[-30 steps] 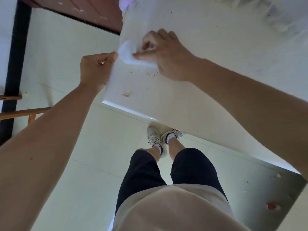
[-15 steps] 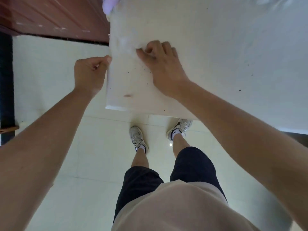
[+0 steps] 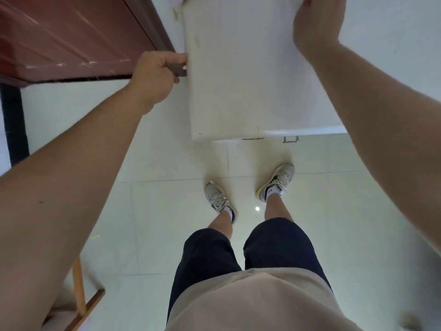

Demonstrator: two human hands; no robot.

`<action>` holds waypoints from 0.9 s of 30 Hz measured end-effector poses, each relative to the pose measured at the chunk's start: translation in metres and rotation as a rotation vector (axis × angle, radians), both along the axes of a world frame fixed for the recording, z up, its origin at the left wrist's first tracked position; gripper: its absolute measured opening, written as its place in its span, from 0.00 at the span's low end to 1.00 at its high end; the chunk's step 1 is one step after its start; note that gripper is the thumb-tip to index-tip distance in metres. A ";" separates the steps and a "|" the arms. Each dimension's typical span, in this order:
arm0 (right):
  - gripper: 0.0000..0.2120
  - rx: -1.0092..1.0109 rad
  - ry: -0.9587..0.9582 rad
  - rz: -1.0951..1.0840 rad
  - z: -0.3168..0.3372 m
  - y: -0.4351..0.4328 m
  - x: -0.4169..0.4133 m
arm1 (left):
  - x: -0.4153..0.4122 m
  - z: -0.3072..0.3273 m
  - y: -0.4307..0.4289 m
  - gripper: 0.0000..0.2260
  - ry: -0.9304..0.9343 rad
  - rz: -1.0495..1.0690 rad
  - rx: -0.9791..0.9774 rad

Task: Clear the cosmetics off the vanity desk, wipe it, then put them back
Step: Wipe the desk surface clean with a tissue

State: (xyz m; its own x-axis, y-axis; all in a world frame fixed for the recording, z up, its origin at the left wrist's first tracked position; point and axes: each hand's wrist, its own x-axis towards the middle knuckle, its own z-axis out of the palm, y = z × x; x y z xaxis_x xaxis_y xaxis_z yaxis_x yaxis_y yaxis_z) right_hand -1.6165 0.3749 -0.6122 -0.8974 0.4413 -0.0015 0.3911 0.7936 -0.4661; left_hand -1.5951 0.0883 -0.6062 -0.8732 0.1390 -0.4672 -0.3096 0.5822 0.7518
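The white vanity desk (image 3: 238, 87) fills the upper middle of the head view, and the top shown here is bare of cosmetics. My left hand (image 3: 157, 77) is at the desk's left edge, fingers curled shut, with the thumb touching the edge. My right hand (image 3: 317, 22) rests on the desktop at the very top of the frame. Its fingers are cut off by the frame edge, so whatever is under them is hidden. No wipe or tissue shows.
A reddish-brown wooden panel (image 3: 71, 37) stands close to the desk's left side. Metal drawer handles (image 3: 290, 139) stick out under the front edge. My feet (image 3: 219, 199) stand on pale floor tiles. A wooden chair frame (image 3: 81, 304) is at lower left.
My right hand, which pressed a white tissue near the desk's left edge, has slid farther up and out of frame. The view tilted down. My left hand stays at the edge.
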 end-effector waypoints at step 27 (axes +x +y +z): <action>0.31 0.180 -0.050 0.474 -0.016 -0.117 0.181 | 0.045 -0.011 -0.015 0.26 -0.437 0.281 0.390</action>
